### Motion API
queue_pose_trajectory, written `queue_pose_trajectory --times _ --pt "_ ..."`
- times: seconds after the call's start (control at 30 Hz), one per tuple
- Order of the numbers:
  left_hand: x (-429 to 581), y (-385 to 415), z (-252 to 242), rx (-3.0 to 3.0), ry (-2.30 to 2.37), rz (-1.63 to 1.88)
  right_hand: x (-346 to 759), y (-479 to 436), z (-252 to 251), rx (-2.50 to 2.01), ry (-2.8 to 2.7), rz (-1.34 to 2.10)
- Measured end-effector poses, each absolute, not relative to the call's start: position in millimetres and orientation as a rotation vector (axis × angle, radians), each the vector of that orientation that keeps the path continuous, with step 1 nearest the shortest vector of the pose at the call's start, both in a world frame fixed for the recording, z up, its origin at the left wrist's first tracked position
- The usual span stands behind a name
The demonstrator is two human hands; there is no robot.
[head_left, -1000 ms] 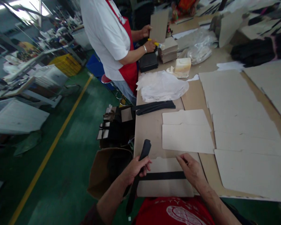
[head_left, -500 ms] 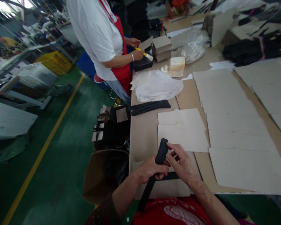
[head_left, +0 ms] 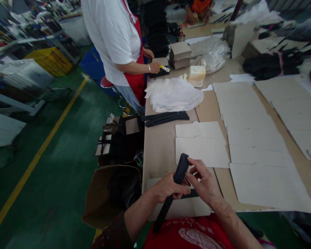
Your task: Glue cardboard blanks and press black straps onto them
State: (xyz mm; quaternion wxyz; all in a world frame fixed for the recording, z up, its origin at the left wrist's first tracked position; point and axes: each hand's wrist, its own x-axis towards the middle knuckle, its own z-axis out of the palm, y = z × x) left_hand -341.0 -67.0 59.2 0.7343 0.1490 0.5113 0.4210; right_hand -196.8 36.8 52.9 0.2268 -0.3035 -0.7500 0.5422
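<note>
A bundle of black strips [head_left: 181, 168] stands slanted over the table's near edge, with its lower end hanging toward my red apron. My left hand [head_left: 168, 188] is wrapped round the middle of it, thumb across the front. At its upper right side, the fingertips of my right hand [head_left: 203, 181] pinch its edge. Beneath my hands lies a pale board [head_left: 181, 209], with a black band across it that my hands partly cover. Two overlapping pale boards [head_left: 200, 150] lie just beyond the bundle.
Rows of overlapping pale boards [head_left: 266, 180] cover the right side. Farther off are black strips [head_left: 168, 118], white sheets [head_left: 177, 95] and a white container [head_left: 196, 75]. A person in a red apron holds a yellow-handled brush [head_left: 164, 68]. An open carton [head_left: 98, 197] stands left of the table.
The view has shifted slightly. The other person's brush has moved down onto the dark piece in front of them. My hands keep nearly the same hold on the black strips.
</note>
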Motion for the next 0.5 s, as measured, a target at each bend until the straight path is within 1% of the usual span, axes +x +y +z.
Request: queue_pose_trajectory --times 0.17,0.37,0.5 --pt "-336.1 -64.0 59.0 0.332 1.143 0.937 -197.5 42.9 52.7 -0.818 -2.066 1.492" --pt "-328.8 -55.6 59.6 0.247 1.238 0.903 -198.0 59.0 47.9 -0.830 -2.007 1.567" --pt "-322.3 -46.9 59.7 0.216 1.249 0.948 -196.1 64.4 44.7 -0.793 -1.997 1.596"
